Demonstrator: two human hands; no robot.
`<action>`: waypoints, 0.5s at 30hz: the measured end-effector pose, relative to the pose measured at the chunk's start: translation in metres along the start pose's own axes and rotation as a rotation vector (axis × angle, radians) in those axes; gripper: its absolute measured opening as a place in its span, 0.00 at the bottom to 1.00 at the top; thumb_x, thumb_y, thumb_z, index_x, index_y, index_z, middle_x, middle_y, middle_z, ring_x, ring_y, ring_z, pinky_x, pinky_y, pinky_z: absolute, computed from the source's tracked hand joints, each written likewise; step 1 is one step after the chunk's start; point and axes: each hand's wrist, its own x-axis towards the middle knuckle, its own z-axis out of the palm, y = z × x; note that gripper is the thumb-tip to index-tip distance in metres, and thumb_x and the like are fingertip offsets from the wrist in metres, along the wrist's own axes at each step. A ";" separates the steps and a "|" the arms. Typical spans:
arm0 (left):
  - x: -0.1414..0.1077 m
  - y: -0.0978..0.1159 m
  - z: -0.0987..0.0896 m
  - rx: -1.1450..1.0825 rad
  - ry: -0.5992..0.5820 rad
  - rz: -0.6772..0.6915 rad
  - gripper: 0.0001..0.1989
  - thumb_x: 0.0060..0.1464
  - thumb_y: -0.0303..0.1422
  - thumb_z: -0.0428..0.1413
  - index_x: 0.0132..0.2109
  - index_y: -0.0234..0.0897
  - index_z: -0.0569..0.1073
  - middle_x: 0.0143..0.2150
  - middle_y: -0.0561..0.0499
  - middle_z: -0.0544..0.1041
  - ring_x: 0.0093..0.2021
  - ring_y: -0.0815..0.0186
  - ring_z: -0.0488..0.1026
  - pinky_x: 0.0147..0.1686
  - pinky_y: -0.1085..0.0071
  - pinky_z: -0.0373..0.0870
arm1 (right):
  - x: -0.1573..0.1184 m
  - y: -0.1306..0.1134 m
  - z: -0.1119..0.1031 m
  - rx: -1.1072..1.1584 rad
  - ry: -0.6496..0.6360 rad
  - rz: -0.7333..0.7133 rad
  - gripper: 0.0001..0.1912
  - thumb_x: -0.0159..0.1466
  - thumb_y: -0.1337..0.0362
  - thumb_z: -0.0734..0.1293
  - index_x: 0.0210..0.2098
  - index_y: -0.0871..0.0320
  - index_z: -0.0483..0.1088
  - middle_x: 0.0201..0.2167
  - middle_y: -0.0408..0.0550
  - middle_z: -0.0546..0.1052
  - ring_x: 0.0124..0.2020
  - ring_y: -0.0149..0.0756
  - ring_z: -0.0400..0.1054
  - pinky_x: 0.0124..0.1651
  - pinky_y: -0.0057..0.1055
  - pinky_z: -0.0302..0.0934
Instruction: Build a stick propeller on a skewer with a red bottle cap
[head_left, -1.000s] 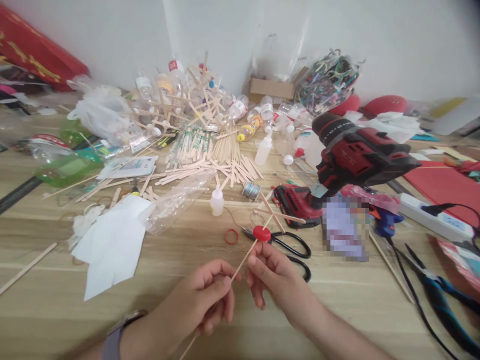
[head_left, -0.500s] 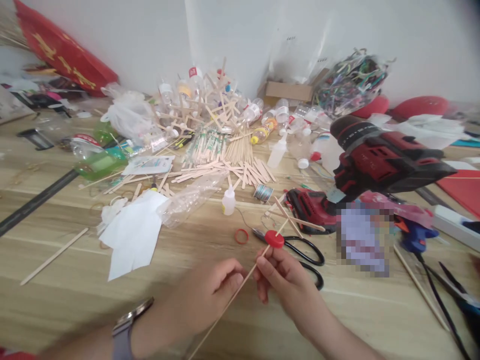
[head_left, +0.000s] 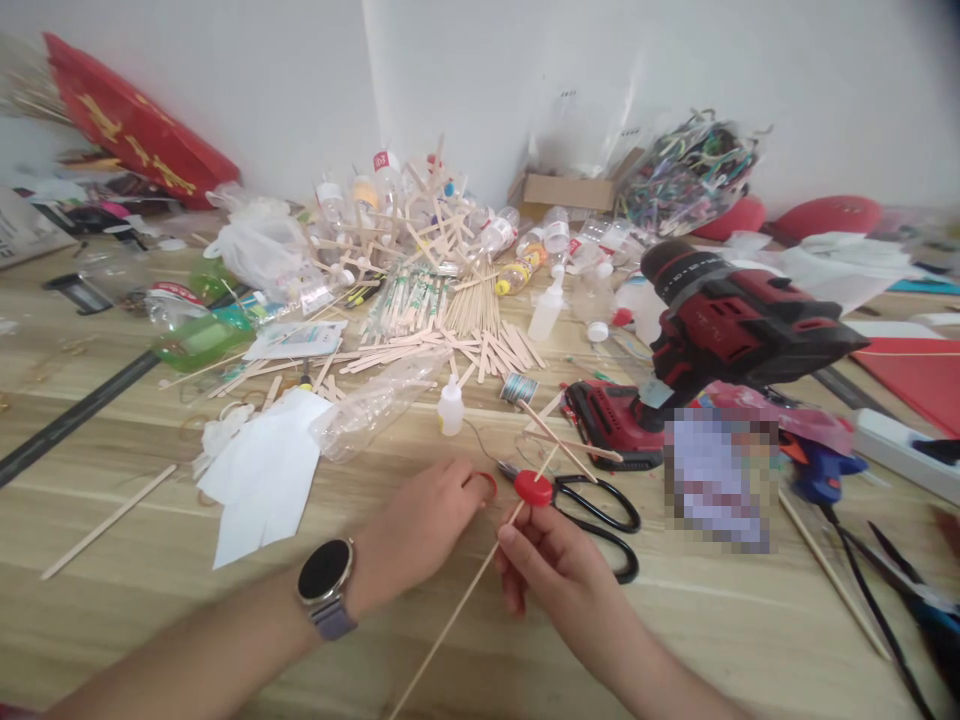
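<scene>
My right hand [head_left: 551,560] pinches a thin wooden skewer [head_left: 457,612] just below a red bottle cap [head_left: 533,488]. The skewer passes through the cap, and its long end slants down to the lower left. My left hand [head_left: 431,520], with a watch [head_left: 325,572] on its wrist, is on the table just left of it, fingertips at a thin red ring [head_left: 487,486]. Its fingers are bent and partly hidden, so a grip on the ring cannot be made out. Black-handled scissors [head_left: 600,505] lie just beyond my right hand.
A red and black drill [head_left: 739,320] stands at the right. Scattered craft sticks [head_left: 510,345], a small dropper bottle [head_left: 451,408] and a wire spool [head_left: 520,387] lie ahead. White paper [head_left: 266,480] is at the left, a blue glue gun [head_left: 821,480] at the far right.
My left hand has moved off the skewer, forward to the red ring, and its watch face now shows. My right hand still holds the skewer and cap. The view has shifted slightly.
</scene>
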 end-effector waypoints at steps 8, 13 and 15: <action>-0.018 0.006 -0.017 -0.309 -0.049 -0.186 0.19 0.66 0.40 0.43 0.33 0.36 0.71 0.30 0.53 0.73 0.31 0.67 0.68 0.31 0.72 0.59 | 0.002 0.004 0.003 0.035 -0.053 0.082 0.29 0.52 0.37 0.68 0.26 0.58 0.61 0.20 0.37 0.67 0.13 0.22 0.61 0.16 0.22 0.57; -0.034 0.018 -0.016 -0.637 -0.215 -0.270 0.13 0.62 0.34 0.48 0.30 0.37 0.70 0.25 0.58 0.74 0.26 0.72 0.66 0.27 0.75 0.57 | 0.003 0.004 0.002 -0.013 -0.080 0.049 0.27 0.56 0.39 0.67 0.26 0.58 0.62 0.19 0.36 0.65 0.13 0.22 0.59 0.16 0.21 0.55; -0.036 0.018 -0.015 -0.666 -0.197 -0.297 0.14 0.62 0.33 0.47 0.29 0.37 0.69 0.24 0.58 0.74 0.26 0.72 0.66 0.29 0.76 0.58 | 0.003 0.004 0.001 -0.036 -0.100 0.035 0.26 0.57 0.40 0.66 0.27 0.59 0.64 0.20 0.36 0.64 0.14 0.22 0.59 0.17 0.22 0.55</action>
